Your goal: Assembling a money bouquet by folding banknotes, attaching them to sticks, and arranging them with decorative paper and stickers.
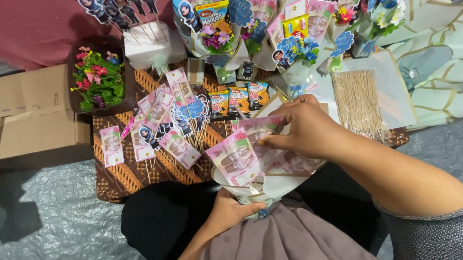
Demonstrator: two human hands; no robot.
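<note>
the left hand (231, 208) is closed around the narrow base of a paper-wrapped bouquet (256, 164), which is held just above the lap. the right hand (302, 131) is laid over the top of that bouquet, its fingers curled and pinched on a pink banknote-like slip (260, 128) set among the others. more pink slips are fanned out at the bouquet's top, one large slip (236, 158) being tilted toward the left.

just beyond the hands, a low counter is covered by a brown patterned cloth (119, 180). on it, pink slips fixed to thin sticks (160, 114) are scattered together with small cartoon figure cutouts (187, 117), some overlapping. one pink slip (111, 146) lies apart near the cloth's left edge. small orange snack packets (238, 100) are lined up behind the bouquet. to the right, a bundle of thin wooden skewers (357, 102) is laid in clear wrapping on pale paper.

farther back, a dark tray of small artificial flowers (98, 77) is set at the left corner, and a white foam block (150, 45) with figure cutouts stuck upright in it stands beside it. finished bouquets (289, 21) with pink slips, flowers and blue tags are ranged along the back. pale green wrapping sheets with gold lines (440, 58) are piled at the right. a flattened cardboard box (18, 114) lies at the left, and clear plastic sheeting (47, 232) is spread on the floor.
</note>
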